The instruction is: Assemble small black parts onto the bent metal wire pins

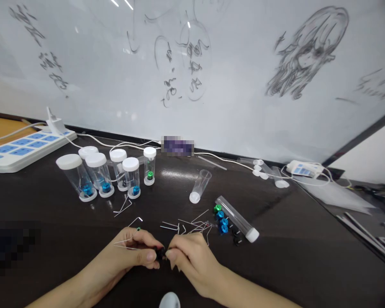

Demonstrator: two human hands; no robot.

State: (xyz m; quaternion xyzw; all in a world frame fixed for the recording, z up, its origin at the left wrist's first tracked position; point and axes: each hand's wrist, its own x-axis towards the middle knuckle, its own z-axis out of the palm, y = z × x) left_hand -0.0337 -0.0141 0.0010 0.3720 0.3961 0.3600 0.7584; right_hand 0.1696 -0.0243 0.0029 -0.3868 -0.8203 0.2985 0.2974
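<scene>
My left hand (pixel 125 254) pinches a small round black part (pixel 160 253) between thumb and fingertips. A thin bent metal wire (pixel 125 245) lies across the same hand, and a small green bit (pixel 138 229) shows by the index finger. My right hand (pixel 195 261) is closed at the right side of the black part, its thumb and fingertips together; whatever lies between them is too small to name. Just beyond the hands is a loose pile of thin bent metal rods (pixel 179 226). Small blue metal parts (pixel 223 222) and a green one (pixel 217 208) lie to the right.
Several clear tubes with white caps (pixel 96 160) stand at the left, most with coloured parts inside. An upright tube (pixel 201 186) and a lying tube (pixel 237 218) are right of centre. A power strip (pixel 28 149), white cables and white caps (pixel 259 169) line the whiteboard (pixel 237 85).
</scene>
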